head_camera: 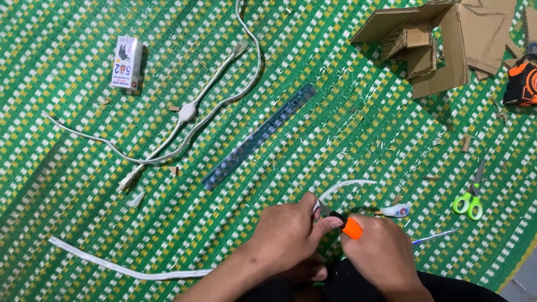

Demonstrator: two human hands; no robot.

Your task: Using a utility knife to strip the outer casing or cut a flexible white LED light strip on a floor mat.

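Note:
My left hand (285, 235) pinches a flat white strip (344, 185) that curves up and to the right from my fingers. Close beside it, my right hand (386, 254) grips a small cutter with an orange and black handle (351, 227), its tip against the strip near my left thumb. Both hands sit low in the middle of the view, over a green woven mat (72, 184). A second long white strip (112, 265) lies on the mat to the left of my left forearm.
A translucent blue ruler (258, 136) lies diagonally ahead. A white cable with an inline switch (186, 112) and a small box (126, 62) lie far left. Cardboard pieces (442, 39), an orange tape measure (523, 84), green-handled scissors (471, 200), a small tube (398, 210) and a pen (433, 237) are right.

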